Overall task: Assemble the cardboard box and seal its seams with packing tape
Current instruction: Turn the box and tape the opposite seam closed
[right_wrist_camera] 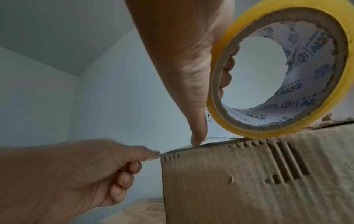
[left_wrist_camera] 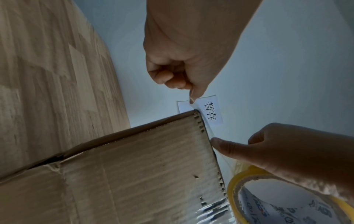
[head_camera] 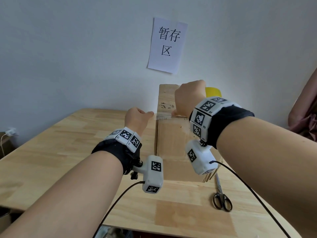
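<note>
A brown cardboard box (head_camera: 171, 134) stands on the wooden table (head_camera: 68, 152) against the wall. My right hand (head_camera: 188, 98) holds the yellow tape roll (right_wrist_camera: 277, 68) above the box top, with fingers through its core. Its thumb (right_wrist_camera: 197, 136) presses the clear tape onto the box's upper left edge. My left hand (head_camera: 137, 117) hovers just left of that edge and pinches the free tape end (left_wrist_camera: 191, 97) between thumb and forefinger. The strip runs taut from the pinch over the corner to the roll. An older tape strip crosses the box top.
Black scissors (head_camera: 221, 194) lie on the table right of the box, near the front. A clear tape strip (head_camera: 192, 219) is stuck to the table's near edge. A paper sign (head_camera: 167, 45) hangs on the wall behind. Pink fabric (head_camera: 305, 109) shows at far right.
</note>
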A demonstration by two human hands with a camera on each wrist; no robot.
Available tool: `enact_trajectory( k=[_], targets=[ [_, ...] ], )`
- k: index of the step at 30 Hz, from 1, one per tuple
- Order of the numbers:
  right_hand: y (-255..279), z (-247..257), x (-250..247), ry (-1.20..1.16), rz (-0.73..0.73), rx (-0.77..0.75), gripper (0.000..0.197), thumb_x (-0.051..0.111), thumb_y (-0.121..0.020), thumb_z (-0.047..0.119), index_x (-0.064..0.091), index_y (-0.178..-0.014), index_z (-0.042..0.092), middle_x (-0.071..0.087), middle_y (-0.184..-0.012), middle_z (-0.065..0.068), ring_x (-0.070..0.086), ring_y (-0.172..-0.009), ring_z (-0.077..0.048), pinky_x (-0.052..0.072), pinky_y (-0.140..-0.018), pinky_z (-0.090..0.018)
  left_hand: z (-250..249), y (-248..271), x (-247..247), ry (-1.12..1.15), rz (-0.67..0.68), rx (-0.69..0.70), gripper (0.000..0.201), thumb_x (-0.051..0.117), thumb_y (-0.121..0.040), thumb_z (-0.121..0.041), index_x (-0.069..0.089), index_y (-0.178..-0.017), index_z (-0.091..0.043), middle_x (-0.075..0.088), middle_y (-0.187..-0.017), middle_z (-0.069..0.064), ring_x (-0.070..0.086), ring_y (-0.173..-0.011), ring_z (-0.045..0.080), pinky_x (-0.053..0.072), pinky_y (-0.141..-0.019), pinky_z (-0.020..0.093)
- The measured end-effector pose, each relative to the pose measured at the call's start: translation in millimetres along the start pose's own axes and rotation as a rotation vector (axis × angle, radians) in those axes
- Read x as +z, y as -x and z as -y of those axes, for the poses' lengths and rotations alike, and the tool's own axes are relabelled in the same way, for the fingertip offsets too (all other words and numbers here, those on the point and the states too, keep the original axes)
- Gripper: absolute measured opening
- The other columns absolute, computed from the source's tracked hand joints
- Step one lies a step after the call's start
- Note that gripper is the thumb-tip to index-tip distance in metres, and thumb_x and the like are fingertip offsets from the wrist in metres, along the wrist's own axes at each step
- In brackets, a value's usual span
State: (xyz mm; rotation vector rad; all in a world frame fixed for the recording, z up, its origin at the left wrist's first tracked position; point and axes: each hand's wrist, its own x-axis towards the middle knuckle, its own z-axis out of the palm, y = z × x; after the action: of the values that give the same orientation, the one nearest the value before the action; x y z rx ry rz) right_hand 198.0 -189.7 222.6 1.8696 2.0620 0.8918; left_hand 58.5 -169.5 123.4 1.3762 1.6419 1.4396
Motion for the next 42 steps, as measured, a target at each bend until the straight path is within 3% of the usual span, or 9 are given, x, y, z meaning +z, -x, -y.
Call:
enact_trajectory(
  k=[5,10,14,16,19,24,30,33,42],
  targets=[
    [2.8,-0.8,2.2,0.023,-0.05,-0.012,0.046,0.049,-0.09,0.054,0.04,-0.069,0.014,0.046,-0.071,0.003,0.041,-0.062,-0.013,0.037,-0.076,-0.033,4.9,2.8,2.4,0.088,0.087,-0.112,0.039,0.07,-0.083,-0.024,0.039,-0.058,-0.017,0.037,-0.056,-0.001,0.034,-0.049,0.015,0.03,-0.048,0.023],
    [8.5,-11.8,3.5,-0.209,-0.201,-0.017,0.017,0.039,-0.091,0.028,0.04,-0.085,0.012,0.045,-0.064,0.003,0.04,-0.055,-0.013,0.029,-0.069,-0.033,5.5,8.1,6.4,0.197,0.141,-0.231,0.037,0.064,-0.086,-0.023,0.039,-0.061,-0.016,0.035,-0.058,0.002,0.034,-0.049,0.015,0.03,-0.043,0.023],
    [10.4,-22.2,9.0,-0.282,-0.338,-0.025,0.006,0.045,-0.087,0.015,0.04,-0.088,0.013,0.041,-0.06,0.003,0.038,-0.052,-0.016,0.025,-0.071,-0.033,5.3,11.3,9.4,0.271,0.157,-0.331,0.032,0.065,-0.086,-0.024,0.044,-0.066,-0.013,0.041,-0.058,0.0,0.038,-0.048,0.011,0.032,-0.043,0.021],
    [11.1,-26.0,14.0,-0.347,-0.375,0.009,0.005,0.049,-0.088,0.017,0.048,-0.091,0.014,0.042,-0.062,0.002,0.044,-0.062,-0.021,0.025,-0.075,-0.035,5.4,12.4,8.8,0.288,0.156,-0.368,0.032,0.067,-0.085,-0.026,0.046,-0.065,-0.011,0.044,-0.055,0.0,0.039,-0.045,0.011,0.032,-0.044,0.022],
    [11.7,-33.0,29.0,-0.512,-0.42,0.102,0.023,0.054,-0.087,0.036,0.055,-0.097,0.015,0.052,-0.077,-0.001,0.046,-0.084,-0.026,0.028,-0.075,-0.035,8.2,14.9,8.7,0.344,0.13,-0.398,0.034,0.066,-0.086,-0.025,0.047,-0.063,-0.009,0.047,-0.049,0.0,0.042,-0.039,0.012,0.034,-0.042,0.022],
    [12.7,-41.6,48.6,-0.845,-0.404,0.236,0.05,0.059,-0.08,0.05,0.053,-0.11,0.01,0.051,-0.099,-0.006,0.046,-0.102,-0.028,0.041,-0.076,-0.037,5.3,16.1,13.6,0.174,-0.112,-0.118,0.024,0.063,-0.085,-0.03,0.053,-0.083,-0.009,0.051,-0.07,0.001,0.048,-0.063,0.018,0.039,-0.062,0.027],
    [12.4,-39.9,31.0,-0.714,-0.371,0.235,0.044,0.055,-0.082,0.047,0.049,-0.104,0.01,0.043,-0.095,-0.004,0.044,-0.103,-0.029,0.031,-0.077,-0.037,-7.7,17.5,11.4,0.108,-0.275,0.076,0.019,0.059,-0.089,-0.022,0.047,-0.087,-0.008,0.047,-0.074,-0.004,0.044,-0.062,0.009,0.034,-0.054,0.022],
    [14.3,-37.3,24.2,-0.68,-0.348,0.24,0.039,0.058,-0.081,0.046,0.043,-0.093,0.012,0.042,-0.093,-0.004,0.043,-0.102,-0.029,0.03,-0.076,-0.037,-10.8,15.6,8.3,0.084,-0.26,0.093,0.018,0.059,-0.089,-0.022,0.047,-0.085,-0.009,0.046,-0.074,-0.005,0.043,-0.063,0.009,0.035,-0.054,0.021],
    [21.0,-25.7,17.2,-0.557,-0.303,0.227,0.032,0.057,-0.081,0.04,0.042,-0.089,0.014,0.042,-0.09,-0.003,0.033,-0.088,-0.024,0.029,-0.075,-0.036,-8.2,15.1,0.2,0.012,-0.146,0.023,0.026,0.061,-0.086,-0.02,0.042,-0.069,-0.017,0.047,-0.072,-0.002,0.05,-0.077,0.022,0.043,-0.071,0.033]
  ],
)
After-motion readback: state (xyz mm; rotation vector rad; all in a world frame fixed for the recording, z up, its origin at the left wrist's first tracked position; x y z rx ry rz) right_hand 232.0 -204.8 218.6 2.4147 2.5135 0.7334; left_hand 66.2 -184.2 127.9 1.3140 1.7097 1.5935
